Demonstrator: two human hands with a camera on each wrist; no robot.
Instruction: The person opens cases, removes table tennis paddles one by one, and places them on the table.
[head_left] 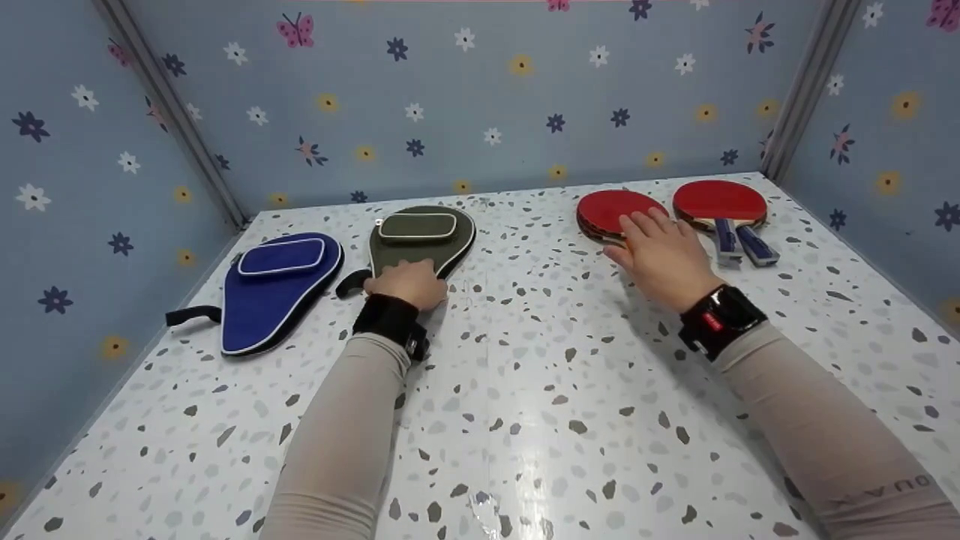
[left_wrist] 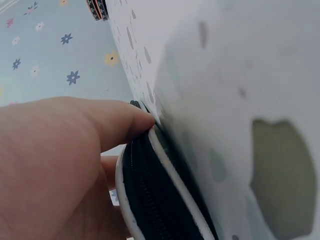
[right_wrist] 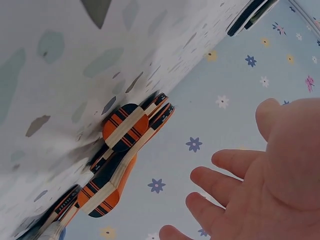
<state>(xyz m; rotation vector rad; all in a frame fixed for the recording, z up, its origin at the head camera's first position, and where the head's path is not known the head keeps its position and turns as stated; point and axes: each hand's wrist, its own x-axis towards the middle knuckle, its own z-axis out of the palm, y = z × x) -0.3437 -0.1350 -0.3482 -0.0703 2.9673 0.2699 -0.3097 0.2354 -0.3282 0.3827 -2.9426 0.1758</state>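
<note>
My left hand [head_left: 409, 285] grips the narrow lower end of a dark green table tennis paddle case [head_left: 405, 251] with white piping. In the left wrist view, the thumb presses the case's zippered edge [left_wrist: 152, 185], with fingers on its other side. My right hand [head_left: 664, 255] hovers, fingers extended, over stacked red paddles [head_left: 611, 206], hiding their handles in the head view. The right wrist view shows it apart from two orange-and-black striped handles [right_wrist: 125, 127], holding nothing. Further right lie more red paddles [head_left: 720, 201] with two blue handles [head_left: 757, 246].
A blue paddle case [head_left: 274, 300] with a black strap [head_left: 193, 315] lies left of the green one. The speckled white table [head_left: 525, 360] is bounded by flower-patterned panels [head_left: 450, 97] at the back and both sides.
</note>
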